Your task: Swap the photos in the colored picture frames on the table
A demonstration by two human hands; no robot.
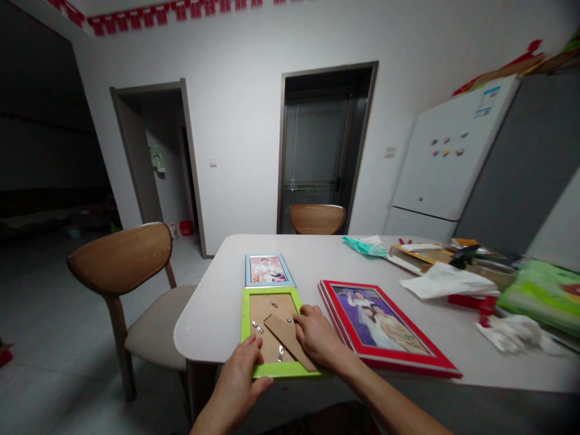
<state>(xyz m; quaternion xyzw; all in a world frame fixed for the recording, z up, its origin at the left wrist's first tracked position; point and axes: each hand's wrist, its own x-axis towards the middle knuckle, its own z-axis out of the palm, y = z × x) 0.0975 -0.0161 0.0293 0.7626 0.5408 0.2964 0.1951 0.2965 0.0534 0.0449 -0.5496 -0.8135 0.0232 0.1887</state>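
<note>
A green photo frame (246,314) lies face down at the table's near edge, its brown backing board (256,308) upward. Small metal clips (281,353) sit along the board, and a brown stand leg (283,338) slants across it. My left hand (238,374) grips the frame's near left corner, fingers on the left side and thumb by the near rim. Over the right side, my right hand (317,338) is closed with curled fingers beside a clip, partly covering the stand leg and rim. Touching the far rim is a light blue photo frame (248,272), picture up.
Red photo frames (408,362) are stacked at the right, a couple's portrait on top. Further right lie white paper (448,281), a teal wrapper (365,246), crumpled tissue (516,332) and a green package (544,296). Wooden chairs (122,260) stand left and behind the table.
</note>
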